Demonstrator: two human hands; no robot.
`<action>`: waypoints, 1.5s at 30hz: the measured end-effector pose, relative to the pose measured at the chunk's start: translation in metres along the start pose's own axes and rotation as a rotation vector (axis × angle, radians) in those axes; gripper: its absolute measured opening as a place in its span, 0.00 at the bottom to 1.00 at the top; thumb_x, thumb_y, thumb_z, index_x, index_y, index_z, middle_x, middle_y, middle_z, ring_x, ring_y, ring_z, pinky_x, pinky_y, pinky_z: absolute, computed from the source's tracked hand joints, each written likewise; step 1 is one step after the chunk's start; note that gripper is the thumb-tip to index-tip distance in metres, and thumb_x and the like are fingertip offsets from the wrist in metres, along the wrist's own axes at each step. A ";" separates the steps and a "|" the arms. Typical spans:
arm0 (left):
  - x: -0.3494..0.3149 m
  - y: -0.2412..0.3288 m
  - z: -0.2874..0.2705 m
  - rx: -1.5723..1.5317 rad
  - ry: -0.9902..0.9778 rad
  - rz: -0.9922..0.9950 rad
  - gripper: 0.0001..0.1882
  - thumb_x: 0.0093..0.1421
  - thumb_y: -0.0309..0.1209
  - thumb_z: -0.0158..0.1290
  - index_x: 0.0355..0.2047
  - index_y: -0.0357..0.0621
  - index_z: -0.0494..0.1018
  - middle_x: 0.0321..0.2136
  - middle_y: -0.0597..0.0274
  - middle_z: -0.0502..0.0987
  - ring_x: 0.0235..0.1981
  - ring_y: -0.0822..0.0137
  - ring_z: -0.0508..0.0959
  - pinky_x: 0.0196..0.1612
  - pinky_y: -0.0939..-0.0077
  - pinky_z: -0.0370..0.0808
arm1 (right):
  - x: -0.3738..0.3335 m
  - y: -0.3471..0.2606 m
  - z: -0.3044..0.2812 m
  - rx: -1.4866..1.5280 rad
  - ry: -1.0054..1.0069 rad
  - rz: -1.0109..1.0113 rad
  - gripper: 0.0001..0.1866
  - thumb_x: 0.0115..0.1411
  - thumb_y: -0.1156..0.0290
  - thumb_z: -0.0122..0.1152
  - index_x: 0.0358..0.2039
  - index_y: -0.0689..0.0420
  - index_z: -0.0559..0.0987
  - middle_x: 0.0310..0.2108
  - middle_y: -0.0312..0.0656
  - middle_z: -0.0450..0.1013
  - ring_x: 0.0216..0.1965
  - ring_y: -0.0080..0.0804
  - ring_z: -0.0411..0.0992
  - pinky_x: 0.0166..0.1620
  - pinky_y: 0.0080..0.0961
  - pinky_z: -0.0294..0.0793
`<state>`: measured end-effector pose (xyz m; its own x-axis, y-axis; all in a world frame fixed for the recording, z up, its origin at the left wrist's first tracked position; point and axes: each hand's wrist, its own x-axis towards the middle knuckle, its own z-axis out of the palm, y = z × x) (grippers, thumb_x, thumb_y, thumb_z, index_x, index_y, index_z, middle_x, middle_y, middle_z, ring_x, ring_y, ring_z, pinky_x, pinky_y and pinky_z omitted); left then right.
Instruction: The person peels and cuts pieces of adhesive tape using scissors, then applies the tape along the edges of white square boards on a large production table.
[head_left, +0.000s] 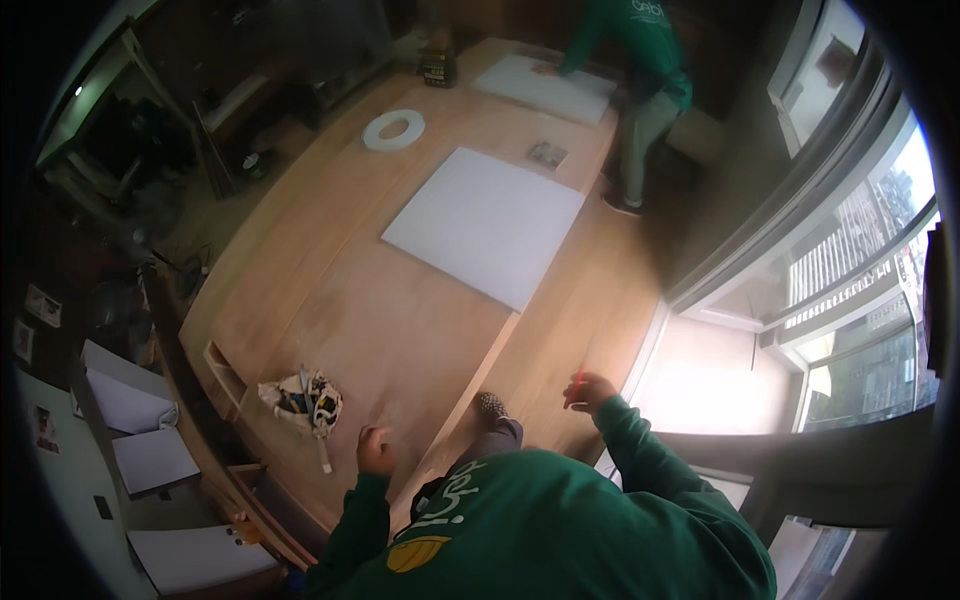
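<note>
Over the near part of the wooden table, my left hand [376,450] hangs with curled fingers, and nothing shows in it. A white cloth bag [305,396] of tools lies on the table just left of that hand, with a pale stick-like handle poking out toward me. My right hand [594,391] is closed around a thin red pen-like stick [577,390], held out over the floor right of the table. Farther off, a white square panel [486,225] lies flat along the table's right edge.
The long wooden table [350,330] stretches away from me. On it are a white roll of edge tape [394,130], a small grey item [547,154], a dark box [437,67] and another white panel [545,85]. A co-worker [640,70] leans over that panel. Windows [850,280] stand at right.
</note>
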<state>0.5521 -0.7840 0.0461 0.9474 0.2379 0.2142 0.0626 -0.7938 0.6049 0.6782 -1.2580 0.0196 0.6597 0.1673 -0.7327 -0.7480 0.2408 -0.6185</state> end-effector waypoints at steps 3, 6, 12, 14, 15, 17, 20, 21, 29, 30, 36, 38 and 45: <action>0.045 -0.017 0.033 -0.195 -0.108 -0.025 0.06 0.54 0.26 0.46 0.29 0.38 0.72 0.29 0.52 0.73 0.35 0.55 0.74 0.42 0.67 0.71 | 0.026 -0.028 0.003 -0.170 0.080 0.041 0.18 0.59 0.74 0.57 0.50 0.59 0.71 0.36 0.46 0.78 0.34 0.36 0.79 0.34 0.29 0.78; 0.117 -0.006 0.071 -0.381 -0.225 -0.183 0.07 0.57 0.27 0.44 0.28 0.37 0.70 0.29 0.53 0.72 0.32 0.56 0.73 0.39 0.69 0.70 | 0.038 -0.065 -0.006 -0.253 0.063 -0.011 0.18 0.59 0.73 0.57 0.50 0.60 0.71 0.35 0.46 0.78 0.33 0.35 0.78 0.33 0.29 0.78; 0.296 0.045 0.102 -0.560 -0.184 -0.025 0.13 0.66 0.36 0.41 0.36 0.38 0.69 0.33 0.53 0.73 0.37 0.58 0.72 0.43 0.69 0.69 | 0.100 -0.104 -0.059 -0.184 -0.164 -0.247 0.14 0.59 0.78 0.56 0.46 0.61 0.71 0.31 0.49 0.77 0.25 0.38 0.77 0.25 0.31 0.77; 0.343 0.057 0.112 -0.649 -0.095 0.000 0.16 0.69 0.39 0.39 0.39 0.38 0.69 0.36 0.53 0.73 0.39 0.57 0.72 0.46 0.68 0.68 | 0.109 -0.146 -0.036 -0.198 -0.081 -0.109 0.13 0.56 0.79 0.58 0.43 0.62 0.73 0.27 0.47 0.77 0.23 0.35 0.76 0.25 0.27 0.75; 0.364 0.054 0.121 -0.643 -0.071 0.003 0.18 0.69 0.41 0.38 0.40 0.38 0.69 0.37 0.53 0.72 0.40 0.57 0.72 0.48 0.67 0.68 | 0.118 -0.167 -0.025 -0.347 -0.044 -0.095 0.12 0.56 0.79 0.58 0.42 0.62 0.73 0.26 0.47 0.76 0.23 0.34 0.75 0.24 0.27 0.74; 0.397 0.048 0.147 -0.596 -0.020 -0.058 0.20 0.69 0.44 0.38 0.40 0.37 0.69 0.38 0.51 0.73 0.41 0.55 0.72 0.49 0.65 0.68 | 0.147 -0.206 -0.015 -0.560 -0.025 -0.120 0.09 0.54 0.78 0.59 0.37 0.63 0.75 0.22 0.45 0.75 0.21 0.30 0.73 0.24 0.24 0.71; 0.430 0.041 0.192 -0.411 0.022 -0.183 0.20 0.67 0.44 0.42 0.38 0.36 0.70 0.38 0.49 0.74 0.42 0.52 0.73 0.48 0.60 0.69 | 0.206 -0.271 -0.005 -0.644 -0.134 -0.225 0.07 0.55 0.77 0.59 0.35 0.62 0.75 0.22 0.44 0.76 0.22 0.28 0.73 0.25 0.22 0.70; 0.441 0.038 0.207 -0.312 0.011 -0.186 0.19 0.67 0.43 0.43 0.37 0.36 0.71 0.37 0.48 0.74 0.42 0.50 0.73 0.48 0.59 0.69 | 0.228 -0.300 0.012 -0.824 -0.058 -0.132 0.06 0.57 0.74 0.57 0.35 0.62 0.75 0.21 0.41 0.75 0.23 0.26 0.73 0.27 0.21 0.70; 0.568 0.063 0.358 0.105 0.206 -0.097 0.13 0.57 0.35 0.55 0.40 0.40 0.72 0.41 0.51 0.74 0.46 0.50 0.72 0.51 0.57 0.67 | 0.529 -0.500 0.071 -1.808 -0.176 -0.647 0.12 0.58 0.62 0.55 0.36 0.57 0.74 0.29 0.51 0.77 0.34 0.50 0.76 0.39 0.41 0.74; 0.594 0.076 0.381 0.096 0.220 -0.057 0.13 0.57 0.34 0.55 0.40 0.41 0.73 0.42 0.52 0.74 0.47 0.51 0.71 0.52 0.57 0.66 | 0.593 -0.514 0.055 -1.928 -0.141 -0.818 0.11 0.58 0.63 0.54 0.36 0.57 0.74 0.32 0.54 0.77 0.36 0.54 0.75 0.41 0.44 0.74; 0.633 0.054 0.423 0.358 0.148 -0.312 0.28 0.59 0.45 0.52 0.54 0.42 0.66 0.60 0.49 0.60 0.62 0.48 0.57 0.66 0.44 0.46 | 0.742 -0.579 0.145 -2.052 -0.163 -0.725 0.12 0.59 0.67 0.51 0.39 0.61 0.73 0.33 0.57 0.76 0.38 0.54 0.75 0.44 0.43 0.74; 0.646 0.050 0.438 0.371 0.068 -0.332 0.32 0.59 0.48 0.50 0.58 0.42 0.63 0.63 0.49 0.56 0.64 0.48 0.55 0.67 0.43 0.42 | 0.796 -0.591 0.122 -2.140 -0.165 -0.788 0.13 0.59 0.67 0.51 0.41 0.62 0.73 0.33 0.57 0.76 0.38 0.54 0.75 0.43 0.43 0.74; 0.655 0.049 0.423 0.326 -0.078 -0.421 0.35 0.59 0.51 0.49 0.61 0.43 0.61 0.65 0.50 0.54 0.66 0.50 0.53 0.67 0.44 0.41 | 0.801 -0.617 0.139 -2.094 -0.322 -0.634 0.17 0.54 0.63 0.57 0.42 0.60 0.73 0.33 0.55 0.77 0.37 0.53 0.76 0.42 0.43 0.75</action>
<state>1.3080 -0.9042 -0.1080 0.8392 0.5404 -0.0608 0.5243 -0.7743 0.3544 1.6780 -1.1396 -0.1458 0.5978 0.6639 -0.4494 0.6684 -0.7222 -0.1780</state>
